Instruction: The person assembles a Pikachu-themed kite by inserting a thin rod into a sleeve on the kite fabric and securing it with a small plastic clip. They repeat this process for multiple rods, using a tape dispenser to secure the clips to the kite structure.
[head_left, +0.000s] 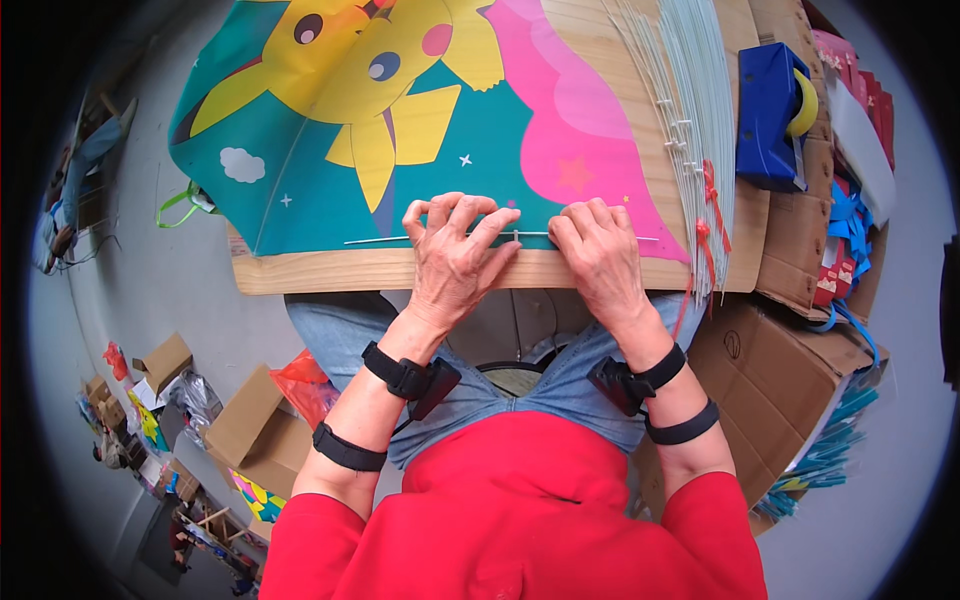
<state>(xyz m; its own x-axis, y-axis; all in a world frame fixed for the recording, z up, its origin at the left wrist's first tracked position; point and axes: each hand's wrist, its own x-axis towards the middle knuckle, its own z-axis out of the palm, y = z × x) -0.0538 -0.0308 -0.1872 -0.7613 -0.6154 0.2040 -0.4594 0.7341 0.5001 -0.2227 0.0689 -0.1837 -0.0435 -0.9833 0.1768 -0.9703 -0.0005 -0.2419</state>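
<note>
One white rod (535, 234) lay on one printed sheet (460, 160) near the frame's centre. The left hand (452, 250) had its thumb and forefinger spread; the right hand's grip (600, 252) pinched the rod.

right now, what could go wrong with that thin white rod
The thin white rod lies close to the near edge of the table, so a slip might drop it. The printed sheet underneath could shift if the rod drags on it. The rod bundle beside the right hand might get knocked.
</note>
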